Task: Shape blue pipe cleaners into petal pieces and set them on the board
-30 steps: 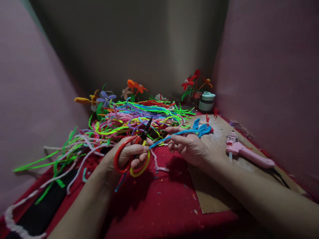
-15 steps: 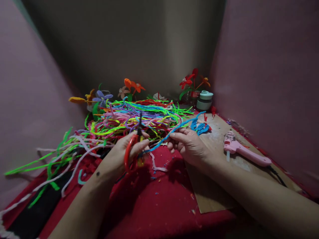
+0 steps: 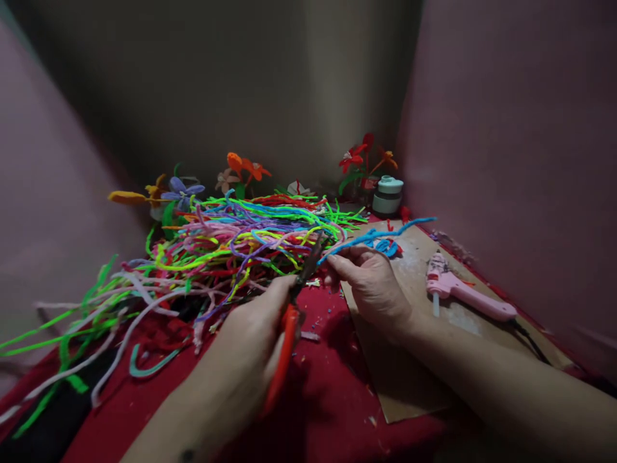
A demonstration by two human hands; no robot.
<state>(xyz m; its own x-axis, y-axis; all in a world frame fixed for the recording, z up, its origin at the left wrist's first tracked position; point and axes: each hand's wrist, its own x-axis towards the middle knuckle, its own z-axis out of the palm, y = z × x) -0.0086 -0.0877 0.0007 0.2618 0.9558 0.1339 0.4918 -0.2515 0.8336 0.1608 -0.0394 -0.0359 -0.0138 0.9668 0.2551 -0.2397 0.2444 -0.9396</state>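
Observation:
My left hand [image 3: 258, 337] is closed round red-handled scissors [image 3: 288, 350], whose dark blades [image 3: 310, 262] point up and to the right. The blade tips are at the near end of a blue pipe cleaner [image 3: 354, 243]; whether they touch it I cannot tell. My right hand [image 3: 373, 283] pinches that pipe cleaner close to this end between thumb and fingers. Its far part slants up to the right, over looped blue pipe cleaners [image 3: 387, 247] lying on the brown board [image 3: 409, 379]. Behind both hands spreads a heap of many-coloured pipe cleaners [image 3: 270, 222].
A pink glue gun [image 3: 467, 292] rests on the board at right. Red cloth [image 3: 332, 386] with small scraps covers the table. At the back stand orange flowers [image 3: 245, 167], red flowers [image 3: 354, 157] and a mint-lidded jar [image 3: 388, 195]. Walls enclose the sides and back.
The scissors have swung from upright to a rightward slant and come up to the blue pipe cleaner's end. My right hand now grips the pipe cleaner nearer that end. The view has shifted slightly.

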